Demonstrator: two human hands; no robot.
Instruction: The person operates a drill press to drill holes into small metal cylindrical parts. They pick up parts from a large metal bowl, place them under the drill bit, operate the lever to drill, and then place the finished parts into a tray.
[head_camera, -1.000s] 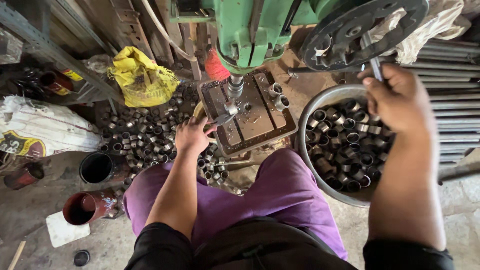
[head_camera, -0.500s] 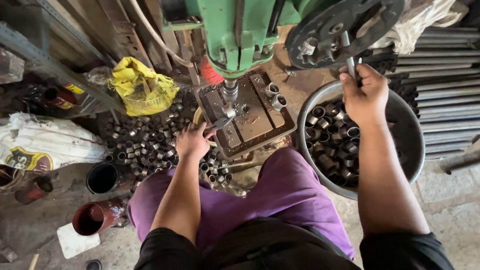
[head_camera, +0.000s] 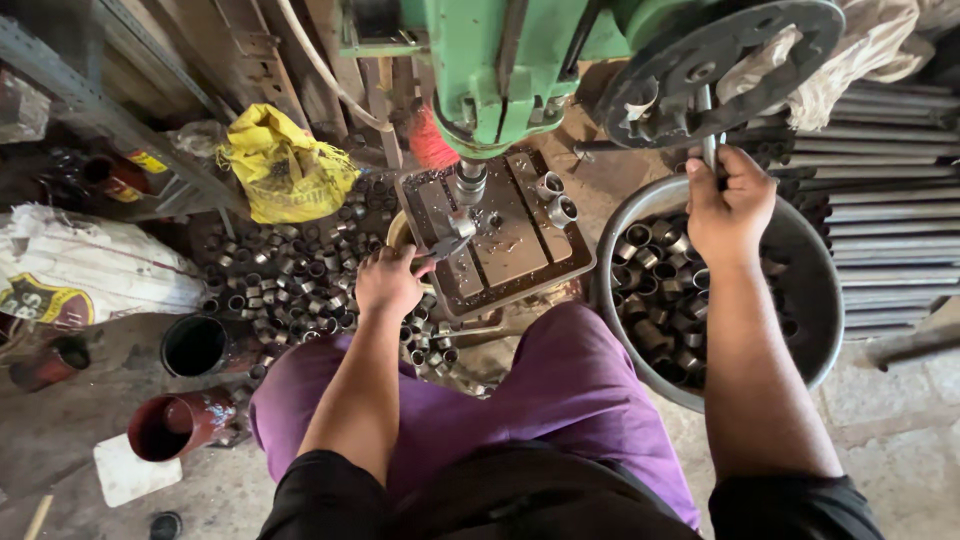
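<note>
Green drill (head_camera: 500, 60) | drilling ring (head_camera: 462, 224) | left hand (head_camera: 388, 282) clamping pliers (head_camera: 440, 246), right hand (head_camera: 728, 200) gripping lever (head_camera: 708, 125) | next: likely easing lever, swapping ring

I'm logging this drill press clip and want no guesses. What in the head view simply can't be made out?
- Workpiece under the spindle: too small, partly behind the tool in the left hand.
- Handle in the right hand: fingers cover the grip.
- Drill press top: cut by the frame's upper edge.
- Metal basin bottom: hidden under rings and the forearm.

Green drill press (head_camera: 520, 60); yellow bag (head_camera: 285, 165); purple trousers (head_camera: 560, 400); grey basin (head_camera: 800, 250).
</note>
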